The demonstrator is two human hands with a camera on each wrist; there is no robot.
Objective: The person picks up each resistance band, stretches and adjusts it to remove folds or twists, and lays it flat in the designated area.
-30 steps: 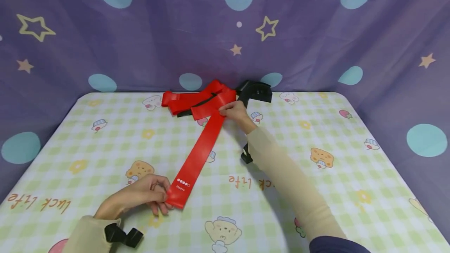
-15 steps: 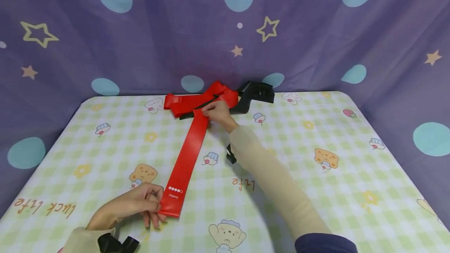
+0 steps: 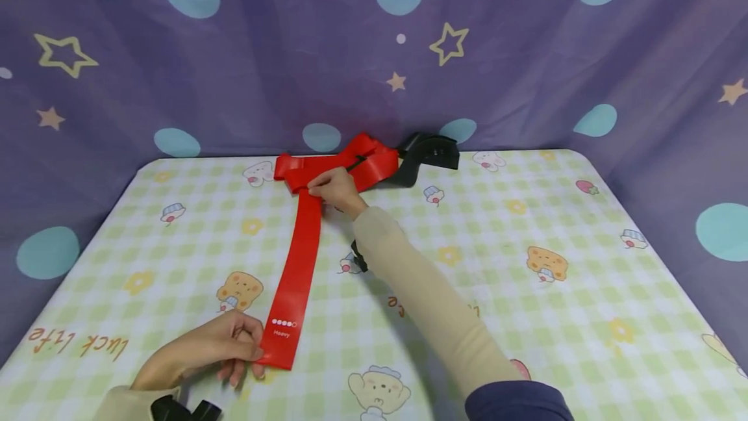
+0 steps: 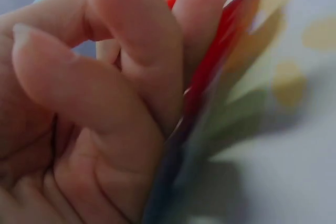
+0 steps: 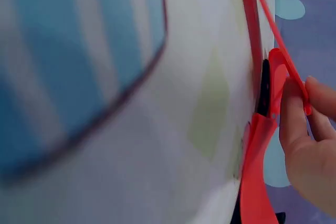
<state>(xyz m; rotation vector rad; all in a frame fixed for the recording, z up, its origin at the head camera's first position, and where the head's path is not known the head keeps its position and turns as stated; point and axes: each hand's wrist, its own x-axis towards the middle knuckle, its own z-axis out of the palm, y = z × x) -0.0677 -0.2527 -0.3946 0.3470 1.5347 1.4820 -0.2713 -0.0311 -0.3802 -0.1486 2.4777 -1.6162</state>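
Note:
A flat red resistance band (image 3: pixel 292 284), printed "Heavy" at its near end, stretches from the front of the table toward the back in the head view. My left hand (image 3: pixel 216 346) pinches its near left corner. At the far end, my right hand (image 3: pixel 339 190) pinches the band between thumb and fingers. The right wrist view shows the band's edge (image 5: pixel 281 40) running up to those fingertips. Curled fingers (image 4: pixel 136 30) fill the left wrist view, with the red band beside them. Behind the right hand lie more red bands (image 3: pixel 376 164), loosely heaped.
A black band (image 3: pixel 435 151) sticks out of the heap to the right. The table wears a green checked cloth (image 3: pixel 526 317) with cartoon prints. A purple curtain (image 3: pixel 514 83) rises behind its far edge. A black wrist mount (image 3: pixel 184 410) sits on the left sleeve.
Both hands have moved left with the red band, the left one also nearer. The band has swung from a slant to almost straight away from me.

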